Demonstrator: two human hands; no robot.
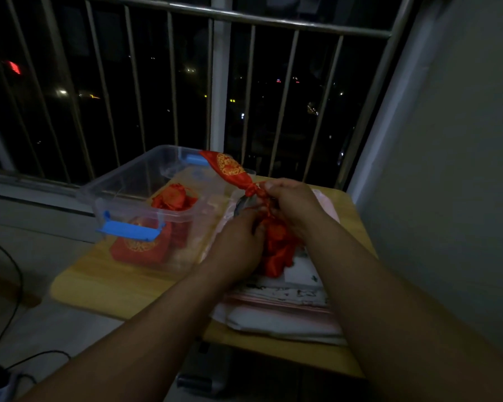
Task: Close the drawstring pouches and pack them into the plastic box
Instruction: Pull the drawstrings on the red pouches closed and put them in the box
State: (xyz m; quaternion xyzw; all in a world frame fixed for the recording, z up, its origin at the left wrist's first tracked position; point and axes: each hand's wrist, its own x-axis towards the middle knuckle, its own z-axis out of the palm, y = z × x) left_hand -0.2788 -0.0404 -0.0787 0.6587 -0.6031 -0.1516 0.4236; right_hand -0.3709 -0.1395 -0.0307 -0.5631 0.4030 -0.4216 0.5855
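A few closed pouches (pixel 173 197) already lie in the plastic box (pixel 134 192); my right hand (pixel 294 204) pinches the cinched neck of another pouch (pixel 230 169) above the table (pixel 99 282), my left hand (pixel 238 242) curls round its cord (pixel 266 211), and a red heap (pixel 276 248) beneath looks still unpacked

The room is dim, with night outside. A metal railing (pixel 244 21) of upright bars crosses the window, and city lights (pixel 190 69) show beyond it (one glows red, far left). A pale wall (pixel 462 140) fills the right. A yellow table (pixel 99 282) stands on a grey floor (pixel 55 323) — a black cable (pixel 20 278) trails there.
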